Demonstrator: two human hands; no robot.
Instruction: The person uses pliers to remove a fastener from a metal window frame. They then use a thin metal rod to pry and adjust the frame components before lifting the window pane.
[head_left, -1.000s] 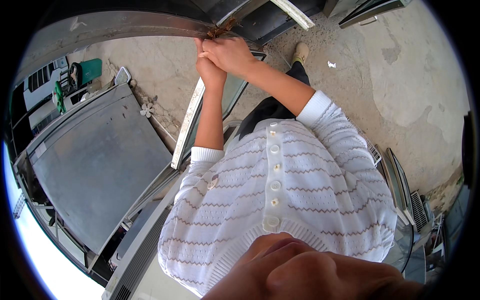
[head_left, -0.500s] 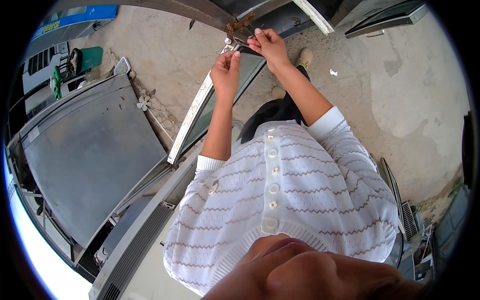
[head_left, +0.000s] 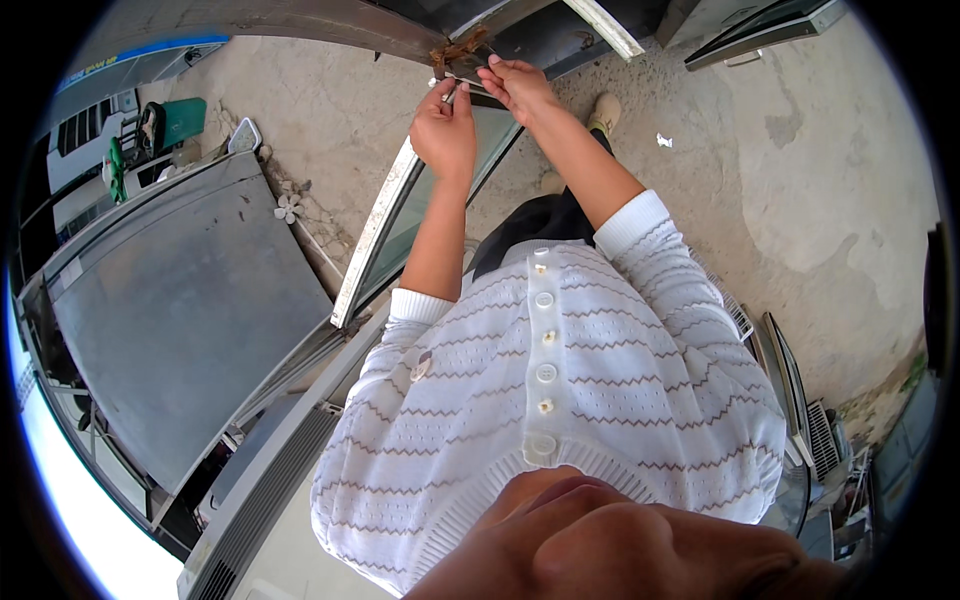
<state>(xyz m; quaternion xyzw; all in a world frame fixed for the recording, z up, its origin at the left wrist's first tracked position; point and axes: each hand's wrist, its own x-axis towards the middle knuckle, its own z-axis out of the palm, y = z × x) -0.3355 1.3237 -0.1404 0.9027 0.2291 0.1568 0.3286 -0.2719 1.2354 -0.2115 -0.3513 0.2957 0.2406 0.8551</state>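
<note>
A glass panel with a white, stained frame (head_left: pixel 372 236) stands tilted in front of me, its far corner under my hands. Close to that corner, my left hand (head_left: pixel 443 132) is closed, thumb and forefinger pinched together; what they hold, if anything, is too small to name. Just to its right, my right hand (head_left: pixel 520 90) also pinches with thumb and forefinger, and I cannot make out what is in them. Both sets of fingertips are right beside a rusty, brown metal bracket (head_left: pixel 458 48) on a dark beam (head_left: pixel 350 22).
A large grey metal panel (head_left: pixel 190 300) fills the left side. Beyond it lie a green bin (head_left: pixel 183 125) and a small white fan blade (head_left: pixel 288 208). A dark glass door (head_left: pixel 765 35) leans at the far right above the concrete floor (head_left: pixel 840 200).
Both hands have shifted slightly left and away from me. The view has tilted a little, and the panel's far corner is now more covered by my left fingers.
</note>
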